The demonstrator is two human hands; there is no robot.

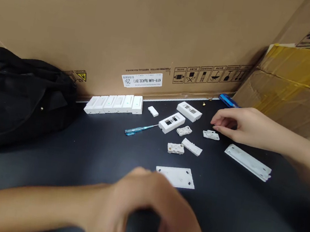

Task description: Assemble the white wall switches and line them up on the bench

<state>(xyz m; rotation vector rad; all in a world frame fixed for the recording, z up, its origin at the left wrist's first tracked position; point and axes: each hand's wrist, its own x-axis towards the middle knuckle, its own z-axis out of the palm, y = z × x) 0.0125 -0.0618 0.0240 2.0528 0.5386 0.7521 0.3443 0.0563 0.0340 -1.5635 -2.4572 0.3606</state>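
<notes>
My right hand (235, 124) is just above the dark table, thumb and forefinger brought together in a pinch. Whatever the tips hold, if anything, is too small to make out. Just below them lies a small white plastic insert (211, 135). My left hand (143, 202) arches low in front, smeared by motion, with its fingertips out of sight. Beyond it a flat white backplate (177, 176) is partly covered by the hand. Other white inserts (176, 148) and two white rectangular frames (171, 122) with openings lie mid-table. To the right is a long white plate (247, 161).
A blue screwdriver (140, 130) lies left of the frames, near a small white block (153, 111). White switch-like units (113, 103) stand in a row against a large cardboard box (155, 28). A black bag (16, 101) lies left; a blue tool (228, 100) and taped carton (298, 89) are right.
</notes>
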